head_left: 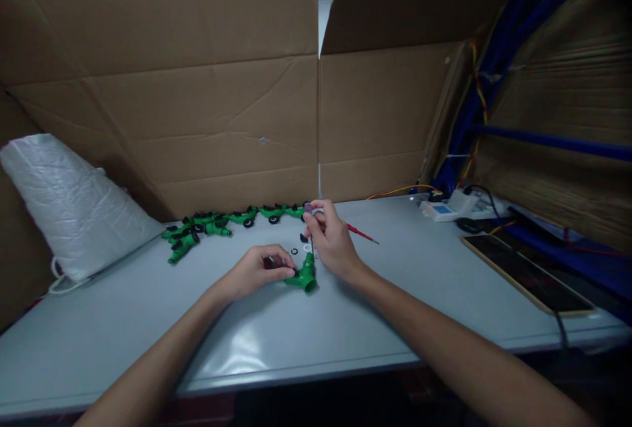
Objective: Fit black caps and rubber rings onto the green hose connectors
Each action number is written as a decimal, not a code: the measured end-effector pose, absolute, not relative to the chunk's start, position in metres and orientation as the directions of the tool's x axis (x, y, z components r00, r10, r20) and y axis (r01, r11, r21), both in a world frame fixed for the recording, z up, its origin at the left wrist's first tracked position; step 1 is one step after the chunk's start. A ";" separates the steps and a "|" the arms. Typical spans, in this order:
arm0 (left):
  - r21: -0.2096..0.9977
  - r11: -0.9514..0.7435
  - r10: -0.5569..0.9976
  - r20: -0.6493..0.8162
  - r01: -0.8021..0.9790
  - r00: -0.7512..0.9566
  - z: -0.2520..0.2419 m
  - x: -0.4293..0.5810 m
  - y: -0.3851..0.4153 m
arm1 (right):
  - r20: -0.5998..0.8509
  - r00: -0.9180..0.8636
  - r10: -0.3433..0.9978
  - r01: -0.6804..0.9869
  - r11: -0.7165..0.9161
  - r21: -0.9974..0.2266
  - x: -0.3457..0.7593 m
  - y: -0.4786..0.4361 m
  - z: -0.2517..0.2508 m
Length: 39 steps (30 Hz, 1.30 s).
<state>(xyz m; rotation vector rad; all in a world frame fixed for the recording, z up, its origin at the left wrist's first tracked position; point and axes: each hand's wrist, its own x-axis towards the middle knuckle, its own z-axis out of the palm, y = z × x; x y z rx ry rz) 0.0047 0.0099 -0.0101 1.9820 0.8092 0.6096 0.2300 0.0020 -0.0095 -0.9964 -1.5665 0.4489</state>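
Note:
My left hand (259,270) is closed on a green plastic fitting (305,276) that rests on the grey table (345,322). My right hand (330,236) is closed round a thin upright tool (309,229) with a purple top, its tip down at the fitting. Small black and white rings (301,249) lie on the table just behind the fitting. A row of more green fittings with black parts (222,223) lies at the back, left of my hands.
A white woven bag (69,203) leans at the left. A red-handled tool (362,234) lies right of my hand. A dark tablet (526,274), a white device (447,208) and cables sit at the right. Cardboard walls (197,104) enclose the back.

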 end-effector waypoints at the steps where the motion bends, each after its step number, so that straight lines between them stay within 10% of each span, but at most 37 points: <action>1: 0.872 -0.387 0.736 0.098 0.298 0.670 -0.011 0.004 0.010 | 0.603 0.021 0.798 0.289 0.572 -0.767 0.226 -0.002 -0.010; 22: 0.946 -0.292 0.704 0.112 0.143 0.701 -0.023 0.004 0.013 | 0.645 -0.125 0.754 0.222 0.655 -0.722 0.209 -0.021 -0.017; 32: 0.944 -0.289 0.699 0.093 0.161 0.709 -0.024 0.006 0.010 | 0.484 -0.227 0.845 -0.276 0.421 -0.864 0.202 -0.019 -0.007; 39: 0.940 -0.303 0.690 0.103 0.156 0.716 -0.024 0.007 0.009 | 0.423 -0.294 0.857 -0.313 0.332 -0.890 0.203 -0.019 -0.001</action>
